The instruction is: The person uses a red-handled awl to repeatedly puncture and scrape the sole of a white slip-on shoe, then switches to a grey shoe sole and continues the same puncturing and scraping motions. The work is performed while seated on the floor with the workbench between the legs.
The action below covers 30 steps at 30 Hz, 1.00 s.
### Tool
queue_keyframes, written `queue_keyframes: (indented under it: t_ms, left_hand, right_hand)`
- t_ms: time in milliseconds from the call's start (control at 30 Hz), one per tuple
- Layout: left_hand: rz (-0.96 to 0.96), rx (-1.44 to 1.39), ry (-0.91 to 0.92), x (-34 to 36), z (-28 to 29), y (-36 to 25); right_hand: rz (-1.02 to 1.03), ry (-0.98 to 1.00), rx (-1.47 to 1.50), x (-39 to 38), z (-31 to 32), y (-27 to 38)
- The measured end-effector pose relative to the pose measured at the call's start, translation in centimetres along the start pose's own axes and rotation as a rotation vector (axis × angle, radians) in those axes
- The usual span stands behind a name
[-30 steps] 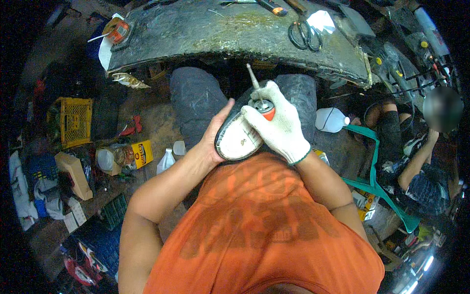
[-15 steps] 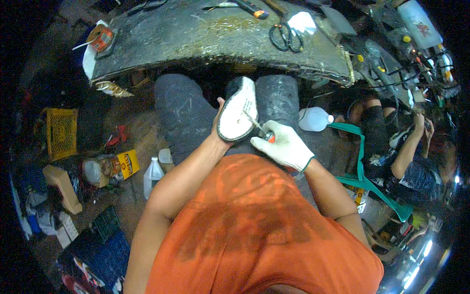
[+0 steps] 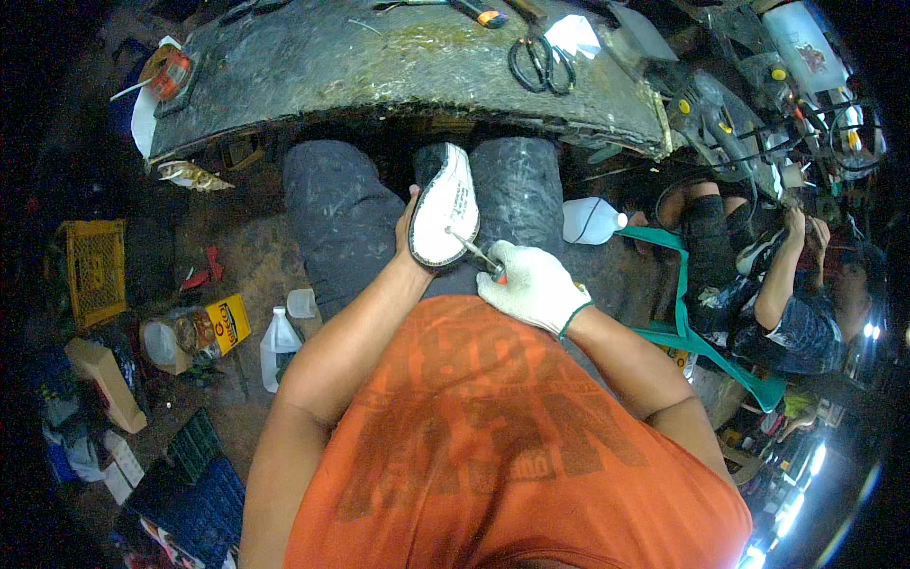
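Between two dark grey trouser legs (image 3: 332,194), a shoe-shaped piece with a white sole face and a dark edge (image 3: 439,223) stands at a slant, its narrower end toward the worn dark workbench (image 3: 313,95). The bare left hand (image 3: 406,237) is curled around the left side of its wide end; the thumb shows along the edge, while the other fingers are hidden behind the piece. Small dark print on the sole is too blurred to make out.

The right hand, in a white knitted glove with a green cuff (image 3: 531,283), is closed around a slim metal-shafted tool (image 3: 474,250). The glove covers most of its handle, leaving a bit of red-orange in sight. The shaft reaches over the wide part of the sole; whether its tip presses in or only lies against the surface, I cannot tell.

On the bench lie black-handled scissors (image 3: 542,66) beside a crumpled white scrap (image 3: 573,36); other tools are cut off by the upper rim. A translucent white plastic jug (image 3: 590,221) stands beside the right leg. The left forearm partly hides a clear-white plastic bottle (image 3: 276,349). At far right, a seated co-worker (image 3: 787,327) is dim, and what that person's hands hold is unclear.
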<state>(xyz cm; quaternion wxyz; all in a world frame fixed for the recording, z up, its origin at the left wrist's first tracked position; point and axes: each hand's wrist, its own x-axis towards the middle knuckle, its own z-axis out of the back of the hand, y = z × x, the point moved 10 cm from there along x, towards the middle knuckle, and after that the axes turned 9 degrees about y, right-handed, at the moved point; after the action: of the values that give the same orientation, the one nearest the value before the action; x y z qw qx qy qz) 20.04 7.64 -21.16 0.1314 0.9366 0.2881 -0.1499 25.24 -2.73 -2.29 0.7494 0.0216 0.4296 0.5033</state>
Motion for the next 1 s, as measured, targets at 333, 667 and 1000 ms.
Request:
queue_keyframes:
  t_ms: [333,667,1000]
  left_hand:
    - [0.09,-0.009,0.392,-0.3,-4.7,0.9]
    - [0.097,0.345,0.065,0.7,-0.3,-0.8]
    - [0.046,0.663,-0.079,1.0,0.9,-2.5]
  right_hand:
    - [0.095,-0.018,-0.095,-0.2,-0.3,0.8]
    - [0.126,-0.096,0.128,0.2,1.6,-0.4]
    - [0.155,-0.116,-0.161,3.7,2.7,0.8]
